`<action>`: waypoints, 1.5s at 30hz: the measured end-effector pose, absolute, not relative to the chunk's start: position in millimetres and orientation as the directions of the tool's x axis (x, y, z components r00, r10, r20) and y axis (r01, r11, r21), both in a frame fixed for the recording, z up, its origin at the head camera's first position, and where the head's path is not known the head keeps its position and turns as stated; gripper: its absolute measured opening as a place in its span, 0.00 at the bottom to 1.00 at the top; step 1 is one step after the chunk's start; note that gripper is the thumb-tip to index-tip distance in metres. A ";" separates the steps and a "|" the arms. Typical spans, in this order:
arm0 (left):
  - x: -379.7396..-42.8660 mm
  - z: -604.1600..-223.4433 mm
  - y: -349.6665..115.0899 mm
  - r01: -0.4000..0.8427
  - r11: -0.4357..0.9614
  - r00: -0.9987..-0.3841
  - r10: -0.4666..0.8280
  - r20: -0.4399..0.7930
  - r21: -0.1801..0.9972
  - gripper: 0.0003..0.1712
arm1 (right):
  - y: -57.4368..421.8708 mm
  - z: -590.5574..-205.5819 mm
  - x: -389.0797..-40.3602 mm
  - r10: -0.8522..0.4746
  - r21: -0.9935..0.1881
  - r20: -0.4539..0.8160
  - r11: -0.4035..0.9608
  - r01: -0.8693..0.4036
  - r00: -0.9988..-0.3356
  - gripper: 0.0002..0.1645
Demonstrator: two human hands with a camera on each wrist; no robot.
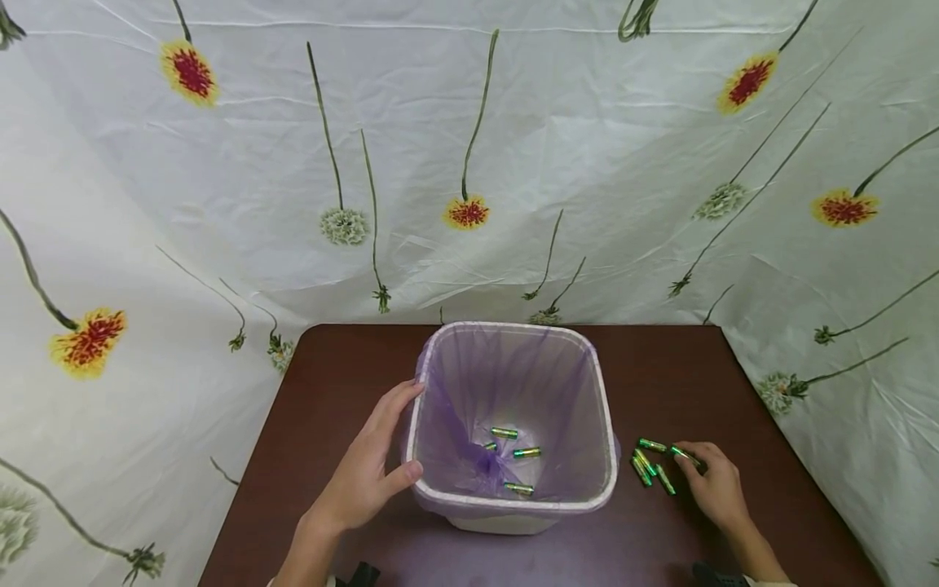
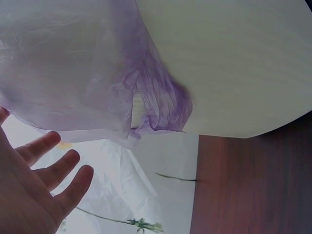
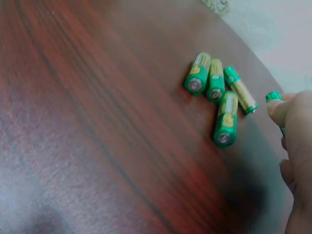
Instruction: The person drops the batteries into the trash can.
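Observation:
A white bin point(image 1: 506, 523) lined with a thin purple bag point(image 1: 477, 367) stands on the table, and several green-and-gold batteries point(image 1: 526, 452) lie at its bottom. My left hand point(image 1: 363, 473) touches the bin's left rim with spread fingers and thumb; in the left wrist view its fingers point(image 2: 73, 192) are straight beside the bag's overhang. To the right of the bin, my right hand point(image 1: 715, 485) pinches one battery point(image 1: 685, 455) between thumb and fingers. That battery's end point(image 3: 273, 96) shows at the fingertips in the right wrist view. Several loose batteries point(image 3: 226, 119) lie close by.
The dark brown wooden table point(image 1: 352, 367) runs under everything. Behind and at both sides hangs a white cloth point(image 1: 411, 98) printed with flowers. Dark bands point(image 1: 363, 573) sit at the wrists.

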State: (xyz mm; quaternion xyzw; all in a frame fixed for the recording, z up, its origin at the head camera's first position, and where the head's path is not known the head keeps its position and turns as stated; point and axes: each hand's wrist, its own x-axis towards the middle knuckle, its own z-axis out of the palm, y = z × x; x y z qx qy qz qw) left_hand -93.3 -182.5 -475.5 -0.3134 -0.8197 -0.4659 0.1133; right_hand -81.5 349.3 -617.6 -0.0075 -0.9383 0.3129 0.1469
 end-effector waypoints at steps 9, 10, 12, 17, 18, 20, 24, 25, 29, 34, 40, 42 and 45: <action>-96.0 -479.7 -180.8 0.642 0.312 -0.757 0.401 0.516 0.700 0.46 | 341.9 -595.7 -92.4 0.084 -0.611 0.360 0.774 -0.167 -0.929 0.13; -96.3 -479.9 -180.6 0.645 0.309 -0.755 0.400 0.520 0.699 0.46 | 341.0 -592.0 -93.8 0.075 -0.614 0.370 0.768 -0.183 -0.926 0.12; -96.4 -480.4 -180.3 0.649 0.304 -0.751 0.399 0.526 0.697 0.47 | 339.5 -584.7 -96.0 0.059 -0.618 0.382 0.759 -0.207 -0.922 0.13; -96.2 -481.4 -179.0 0.651 0.296 -0.749 0.400 0.528 0.699 0.46 | 337.4 -569.4 -100.7 0.013 -0.611 0.395 0.751 -0.252 -0.919 0.13; -96.2 -481.5 -178.8 0.652 0.295 -0.748 0.400 0.529 0.698 0.46 | 336.9 -566.9 -102.0 0.004 -0.610 0.399 0.748 -0.262 -0.917 0.13; -95.9 -481.7 -178.3 0.654 0.293 -0.747 0.400 0.531 0.698 0.46 | 335.9 -561.9 -104.5 -0.011 -0.608 0.405 0.744 -0.278 -0.914 0.13; -95.9 -482.6 -178.1 0.656 0.290 -0.744 0.400 0.535 0.697 0.45 | 333.1 -550.4 -109.7 -0.033 -0.608 0.418 0.732 -0.306 -0.908 0.14; -95.9 -482.7 -178.1 0.657 0.290 -0.744 0.400 0.535 0.696 0.45 | 332.1 -546.9 -111.0 -0.037 -0.607 0.421 0.731 -0.312 -0.906 0.14; -95.8 -482.5 -178.9 0.653 0.295 -0.748 0.402 0.529 0.698 0.45 | 326.1 -530.1 -117.2 -0.057 -0.601 0.438 0.724 -0.339 -0.897 0.14; -95.2 -480.9 -180.3 0.637 0.299 -0.760 0.400 0.512 0.711 0.45 | 315.1 -507.0 -126.1 -0.079 -0.608 0.454 0.701 -0.373 -0.887 0.13; -94.8 -478.2 -180.9 0.627 0.287 -0.764 0.407 0.500 0.724 0.46 | 302.3 -481.9 -131.6 -0.114 -0.615 0.480 0.664 -0.426 -0.870 0.14; -94.3 -477.0 -180.9 0.620 0.286 -0.769 0.408 0.493 0.731 0.46 | 297.6 -474.1 -132.9 -0.139 -0.604 0.491 0.657 -0.451 -0.860 0.15; -92.8 -475.8 -181.1 0.601 0.287 -0.781 0.408 0.473 0.746 0.48 | 289.8 -462.8 -135.3 -0.171 -0.588 0.511 0.645 -0.488 -0.842 0.15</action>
